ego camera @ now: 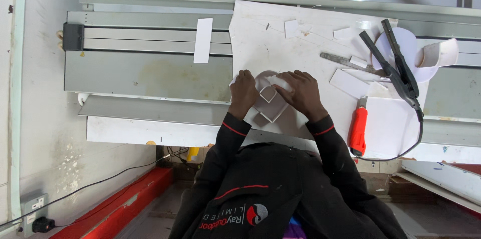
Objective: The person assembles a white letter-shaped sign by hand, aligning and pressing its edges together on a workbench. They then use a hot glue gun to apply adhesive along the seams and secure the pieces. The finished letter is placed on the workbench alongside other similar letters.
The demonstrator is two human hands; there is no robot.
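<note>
Left hand (pixel 243 92) and right hand (pixel 300 93) side by side, fingers curled down, forearms angled inward

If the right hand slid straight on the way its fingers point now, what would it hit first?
The right hand points leftward across the white heart-shaped piece, so it would likely meet the left hand first, which grips the piece's other side. Depth is hard to judge from above.

A white heart-shaped form (pixel 269 99) built of thin strip walls lies flat on a large white sheet (pixel 280 43) at the near edge of the workbench. Its point faces near. A smaller white square outline sits inside it. Both upper lobes are partly covered.
</note>
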